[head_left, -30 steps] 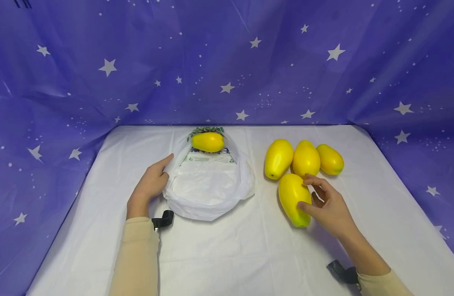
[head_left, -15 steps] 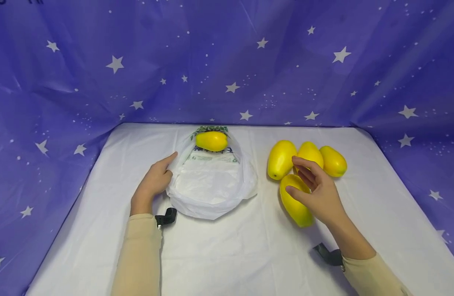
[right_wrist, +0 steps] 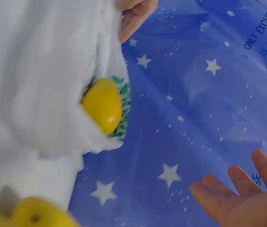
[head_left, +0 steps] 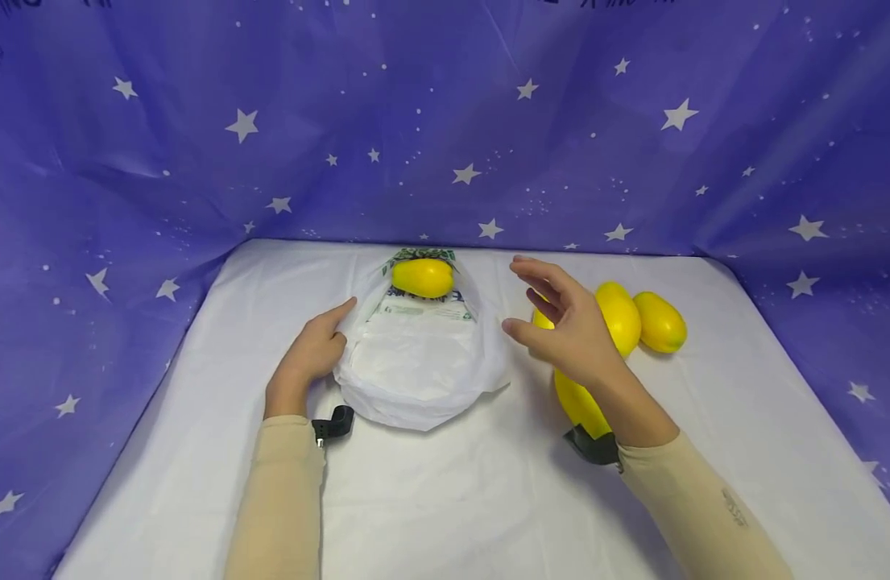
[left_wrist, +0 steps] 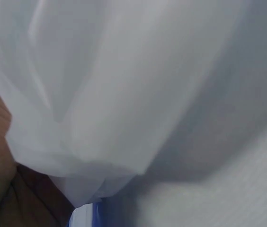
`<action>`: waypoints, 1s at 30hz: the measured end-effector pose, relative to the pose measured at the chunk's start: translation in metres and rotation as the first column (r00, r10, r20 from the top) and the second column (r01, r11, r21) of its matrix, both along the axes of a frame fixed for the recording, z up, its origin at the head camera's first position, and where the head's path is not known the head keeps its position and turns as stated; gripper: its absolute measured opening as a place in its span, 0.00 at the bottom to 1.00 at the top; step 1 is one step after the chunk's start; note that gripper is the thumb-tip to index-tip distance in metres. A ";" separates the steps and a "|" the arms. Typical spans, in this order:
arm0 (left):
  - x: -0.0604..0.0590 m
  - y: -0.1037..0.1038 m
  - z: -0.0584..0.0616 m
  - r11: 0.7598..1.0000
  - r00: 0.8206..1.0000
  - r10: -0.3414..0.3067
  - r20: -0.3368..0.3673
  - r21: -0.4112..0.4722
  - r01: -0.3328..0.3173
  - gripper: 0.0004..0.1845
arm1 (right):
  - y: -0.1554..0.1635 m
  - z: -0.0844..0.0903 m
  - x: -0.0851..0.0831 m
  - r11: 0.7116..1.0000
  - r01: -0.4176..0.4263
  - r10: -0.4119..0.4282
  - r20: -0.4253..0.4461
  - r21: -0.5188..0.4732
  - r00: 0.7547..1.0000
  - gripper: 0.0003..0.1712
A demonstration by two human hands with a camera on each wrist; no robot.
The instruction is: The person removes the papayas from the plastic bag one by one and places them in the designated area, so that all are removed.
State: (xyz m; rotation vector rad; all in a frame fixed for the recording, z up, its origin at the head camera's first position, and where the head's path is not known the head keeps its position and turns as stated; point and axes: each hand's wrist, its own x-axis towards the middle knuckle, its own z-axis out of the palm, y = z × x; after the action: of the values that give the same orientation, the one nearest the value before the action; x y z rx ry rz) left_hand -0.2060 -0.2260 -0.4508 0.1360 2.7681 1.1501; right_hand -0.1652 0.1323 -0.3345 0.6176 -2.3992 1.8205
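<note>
A white plastic bag (head_left: 416,411) lies with its mouth spread wide, one yellow mango (head_left: 424,278) inside at the far end. At the bag's left rim my left hand (head_left: 310,350) holds the edge, index finger stretched along it. My right hand (head_left: 569,326) is between the bag and the loose fruit, fingers spread and nothing in them. Partly covered by that hand and wrist are a near mango (head_left: 578,403) and another mango (head_left: 542,320). Behind the hand to the right sit a third mango (head_left: 622,318) and a smaller mango (head_left: 660,322).
A white cloth (head_left: 430,507) covers the table. Purple-blue sheeting (head_left: 445,121) with stars rises behind and at both sides. Black wrist mounts (head_left: 336,423) sit on both forearms.
My right hand has left the near mango and moved left and away from me toward the bag, empty. The left hand keeps its place at the rim. The view has shifted slightly.
</note>
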 end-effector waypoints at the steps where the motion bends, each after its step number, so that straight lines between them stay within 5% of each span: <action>1: 0.000 0.000 0.000 1.000 1.000 0.000 0.007 -0.001 0.000 0.35 | -0.006 0.005 -0.001 1.000 -0.011 0.011 -0.003 -0.001 1.000 0.36; 9: 0.002 0.000 -0.002 1.000 1.000 0.006 0.003 0.007 -0.006 0.34 | -0.043 0.028 -0.017 0.996 -0.090 0.090 0.005 0.018 0.996 0.32; 30: 0.002 -0.002 -0.003 1.000 1.000 0.012 -0.020 0.017 -0.012 0.34 | -0.096 -0.064 -0.119 0.979 -0.078 0.066 0.066 0.190 0.996 0.26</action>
State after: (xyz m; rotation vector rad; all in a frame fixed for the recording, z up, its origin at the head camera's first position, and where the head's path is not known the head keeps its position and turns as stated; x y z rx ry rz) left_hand -0.2038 -0.2285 -0.4541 0.1334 2.7814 1.1813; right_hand -0.2846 0.0364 -0.3983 0.6838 -2.6483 1.6665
